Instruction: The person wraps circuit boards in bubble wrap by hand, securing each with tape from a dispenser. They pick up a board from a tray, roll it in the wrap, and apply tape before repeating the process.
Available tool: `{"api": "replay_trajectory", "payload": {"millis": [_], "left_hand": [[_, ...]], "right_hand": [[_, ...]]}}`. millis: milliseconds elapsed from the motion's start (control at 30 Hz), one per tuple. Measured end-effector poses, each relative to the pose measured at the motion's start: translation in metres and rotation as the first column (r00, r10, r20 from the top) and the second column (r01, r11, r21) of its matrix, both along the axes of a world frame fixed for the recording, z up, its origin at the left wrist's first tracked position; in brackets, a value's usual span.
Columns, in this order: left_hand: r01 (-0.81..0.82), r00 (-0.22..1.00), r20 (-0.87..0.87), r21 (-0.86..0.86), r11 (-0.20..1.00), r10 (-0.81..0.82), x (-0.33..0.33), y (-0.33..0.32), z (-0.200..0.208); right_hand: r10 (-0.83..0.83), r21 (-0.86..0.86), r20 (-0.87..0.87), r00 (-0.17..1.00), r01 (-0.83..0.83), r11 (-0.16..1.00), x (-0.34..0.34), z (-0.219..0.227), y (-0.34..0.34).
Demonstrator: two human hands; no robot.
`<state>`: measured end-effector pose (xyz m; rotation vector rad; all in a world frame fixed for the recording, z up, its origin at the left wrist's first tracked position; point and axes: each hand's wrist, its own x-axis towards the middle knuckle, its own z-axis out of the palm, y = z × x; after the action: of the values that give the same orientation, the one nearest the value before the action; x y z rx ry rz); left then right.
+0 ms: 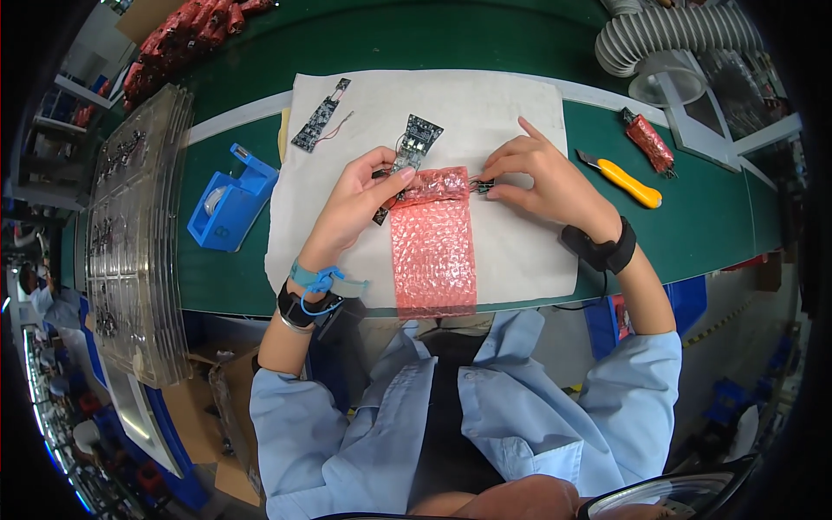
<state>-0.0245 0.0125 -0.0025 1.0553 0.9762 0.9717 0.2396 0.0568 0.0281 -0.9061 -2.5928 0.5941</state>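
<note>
A strip of pink bubble wrap (433,260) lies on the white sheet, its near end reaching the table's front edge. Its far end is folded over part of a circuit board assembly. My left hand (351,195) grips a dark green circuit board (422,132) at the left of the fold, thumb on top. At the fold's right side, the thumb and fingertips of my right hand (533,178) close around short dark wires (482,185) sticking out of the wrap, while one finger points away. What lies inside the fold is hidden.
Another narrow circuit board (321,115) with thin wires lies at the sheet's far left. A blue tape dispenser (232,204) and stacked clear trays (139,234) stand left. To the right are a yellow utility knife (628,182), a red-wrapped bundle (650,145) and a grey duct hose (676,39).
</note>
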Motion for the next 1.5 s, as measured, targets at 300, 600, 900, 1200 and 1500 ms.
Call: {"api": "replay_trajectory", "payload": {"millis": [300,600,900,1200,1500], "left_hand": [[-0.004,1.000,-0.007,-0.024,1.000,0.004,-0.001,0.004,-0.002],[-0.020,1.000,0.019,-0.029,0.999,0.020,-0.004,0.007,-0.004],[0.002,1.000,0.009,0.004,1.000,-0.002,0.000,0.005,-0.001],[0.051,0.995,-0.090,0.031,0.998,-0.048,0.003,0.005,0.005],[-0.038,0.999,-0.036,-0.019,0.999,0.037,0.006,0.001,0.011]], "right_hand": [[-0.088,-0.102,0.016,0.996,0.089,0.991,-0.002,-0.003,-0.005],[-0.044,-0.183,0.077,0.996,0.057,0.981,-0.001,-0.001,0.002],[-0.047,-0.083,-0.117,0.992,0.038,0.996,-0.009,0.012,0.002],[0.188,0.246,-0.126,0.974,-0.153,0.957,-0.046,0.019,0.013],[0.142,0.241,-0.083,0.986,-0.119,0.963,-0.040,0.024,0.016]]}}
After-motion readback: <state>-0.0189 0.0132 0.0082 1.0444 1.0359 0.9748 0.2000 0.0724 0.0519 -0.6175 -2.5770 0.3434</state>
